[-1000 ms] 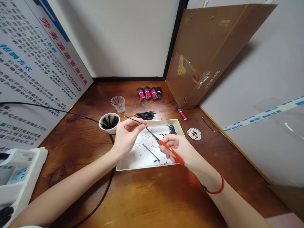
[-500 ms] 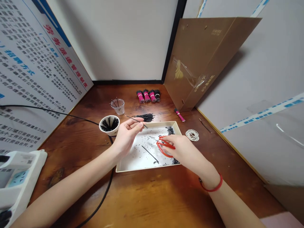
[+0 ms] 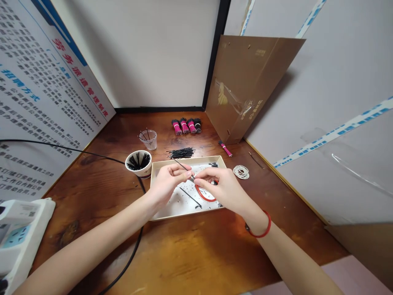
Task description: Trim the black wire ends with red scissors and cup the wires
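My left hand [image 3: 168,182] pinches a thin black wire [image 3: 180,164] between thumb and forefinger, above the tray. The wire slants up and left out of the grip. My right hand [image 3: 219,184] meets the left one, its thumb and forefinger closed at the wire's lower end. Under the right palm shows the red handle of a pair of scissors [image 3: 205,197]; its blades are hidden, and I cannot tell how firmly the hand keeps it. Below both hands, a shallow white tray [image 3: 181,218] holds another black wire [image 3: 190,197] and many tiny scraps.
Behind the tray lies a pile of black wires [image 3: 181,153]. A paper cup [image 3: 138,164] of black wires and a clear cup [image 3: 148,140] stand left. Tied pink-and-black bundles [image 3: 184,127] lie farther back. White rubber bands [image 3: 241,172] rest right. A black cable [image 3: 135,250] crosses the table.
My right hand has moved left to meet my left hand at the wire's end. The scissors' blades, seen before over the tray, are now hidden. The view has shifted slightly.
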The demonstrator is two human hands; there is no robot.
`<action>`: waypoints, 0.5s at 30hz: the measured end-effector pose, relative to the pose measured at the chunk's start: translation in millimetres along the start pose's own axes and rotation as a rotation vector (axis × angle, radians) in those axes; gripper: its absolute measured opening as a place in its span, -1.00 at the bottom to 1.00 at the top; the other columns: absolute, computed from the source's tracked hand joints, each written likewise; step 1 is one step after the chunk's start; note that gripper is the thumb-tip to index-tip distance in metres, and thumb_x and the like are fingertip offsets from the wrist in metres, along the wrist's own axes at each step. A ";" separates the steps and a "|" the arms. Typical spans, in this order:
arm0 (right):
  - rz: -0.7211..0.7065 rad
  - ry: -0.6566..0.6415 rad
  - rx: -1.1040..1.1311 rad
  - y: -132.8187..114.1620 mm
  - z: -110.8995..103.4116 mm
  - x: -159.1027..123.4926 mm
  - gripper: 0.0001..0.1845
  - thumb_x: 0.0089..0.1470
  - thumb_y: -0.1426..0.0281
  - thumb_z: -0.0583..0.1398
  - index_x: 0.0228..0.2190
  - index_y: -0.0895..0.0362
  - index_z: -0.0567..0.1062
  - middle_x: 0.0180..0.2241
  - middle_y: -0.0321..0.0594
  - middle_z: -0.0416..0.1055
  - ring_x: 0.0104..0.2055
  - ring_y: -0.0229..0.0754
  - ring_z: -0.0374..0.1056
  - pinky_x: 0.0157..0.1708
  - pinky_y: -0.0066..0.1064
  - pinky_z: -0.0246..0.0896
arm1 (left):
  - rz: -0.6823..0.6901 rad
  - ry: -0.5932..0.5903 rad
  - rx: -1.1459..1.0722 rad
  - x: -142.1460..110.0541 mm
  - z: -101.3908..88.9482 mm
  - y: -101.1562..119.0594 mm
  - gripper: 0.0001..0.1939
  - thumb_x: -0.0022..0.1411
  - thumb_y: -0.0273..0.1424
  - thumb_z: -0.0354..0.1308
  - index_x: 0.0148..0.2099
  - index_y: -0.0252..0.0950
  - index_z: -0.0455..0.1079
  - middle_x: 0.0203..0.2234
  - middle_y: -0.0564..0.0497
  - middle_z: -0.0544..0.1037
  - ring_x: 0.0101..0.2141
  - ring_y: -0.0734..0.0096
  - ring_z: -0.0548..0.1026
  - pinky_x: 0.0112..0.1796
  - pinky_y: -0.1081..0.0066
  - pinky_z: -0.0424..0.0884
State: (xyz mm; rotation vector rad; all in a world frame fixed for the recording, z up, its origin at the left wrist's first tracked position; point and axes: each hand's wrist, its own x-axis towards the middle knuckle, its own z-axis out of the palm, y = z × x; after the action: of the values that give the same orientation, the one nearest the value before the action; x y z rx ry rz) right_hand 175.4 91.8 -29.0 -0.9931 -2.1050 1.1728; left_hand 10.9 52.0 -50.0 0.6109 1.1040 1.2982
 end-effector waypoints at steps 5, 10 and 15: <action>0.023 -0.136 0.069 2.1 -9.0 1.8 -0.86 0.04 0.43 0.22 -0.51 0.15 0.55 -0.52 -0.28 0.49 -0.47 -0.27 0.34 -0.42 -0.41 0.26 | -0.053 -0.054 0.063 -2.0 0.8 3.5 -0.66 -0.28 -0.44 0.49 -0.39 -0.38 0.49 -0.62 0.03 0.54 -0.51 0.47 0.46 -0.32 0.40 0.34; 0.030 -0.205 0.125 10.1 -9.1 2.7 -0.84 0.09 0.38 0.19 -0.48 0.17 0.51 -0.47 -0.24 0.49 -0.43 -0.26 0.35 -0.41 -0.41 0.26 | -0.052 -0.067 0.102 -0.5 -0.3 -0.8 -0.68 -0.24 -0.39 0.47 -0.39 -0.35 0.47 -0.59 0.02 0.54 -0.48 0.44 0.48 -0.30 0.37 0.36; -0.009 -0.193 0.081 11.6 -5.9 0.2 -0.80 0.17 0.33 0.13 -0.43 0.16 0.46 -0.46 -0.24 0.42 -0.43 -0.26 0.28 -0.39 -0.40 0.21 | -0.019 -0.101 0.228 1.3 -2.8 -2.4 -0.67 -0.12 -0.28 0.40 -0.29 -0.35 0.50 -0.51 -0.04 0.57 -0.46 0.42 0.47 -0.34 0.39 0.36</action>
State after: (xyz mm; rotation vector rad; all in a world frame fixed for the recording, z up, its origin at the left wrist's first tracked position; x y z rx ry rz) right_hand 183.6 98.8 -36.3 -0.8631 -2.1867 1.3870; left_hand 9.3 52.1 -53.5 0.8245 1.1800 1.1209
